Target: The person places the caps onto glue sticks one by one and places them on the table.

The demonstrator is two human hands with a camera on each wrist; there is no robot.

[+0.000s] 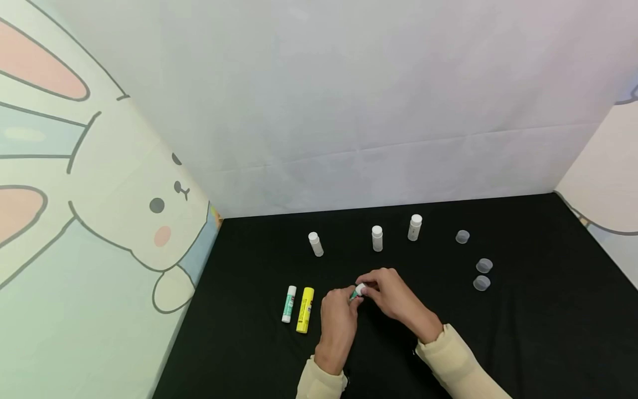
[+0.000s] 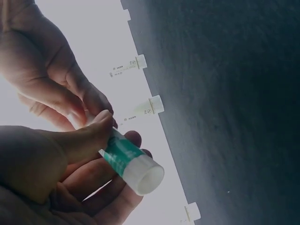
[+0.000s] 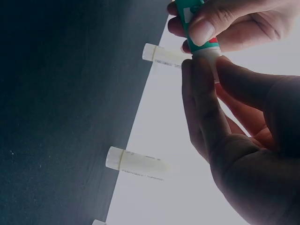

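My left hand (image 1: 338,318) grips the green-labelled body of a glue stick (image 2: 123,153) between thumb and fingers. Its white end faces the camera in the left wrist view. With thumb and fingertips my right hand (image 1: 397,295) pinches the white cap (image 3: 207,61) at the other end, so the hands meet around the stick above the black table. The cap sits against the green body; whether it is loose cannot be seen. Left of my left hand lie a second green-and-white glue stick (image 1: 289,304) and a thicker yellow glue stick (image 1: 305,310).
Towards the back of the black table (image 1: 249,249) are three white-capped bottles: a left one (image 1: 316,244), a middle one (image 1: 377,239) and a right one (image 1: 415,228). Three small clear cups (image 1: 462,237) are at the right. A pale cloth wall (image 1: 379,111) rises behind.
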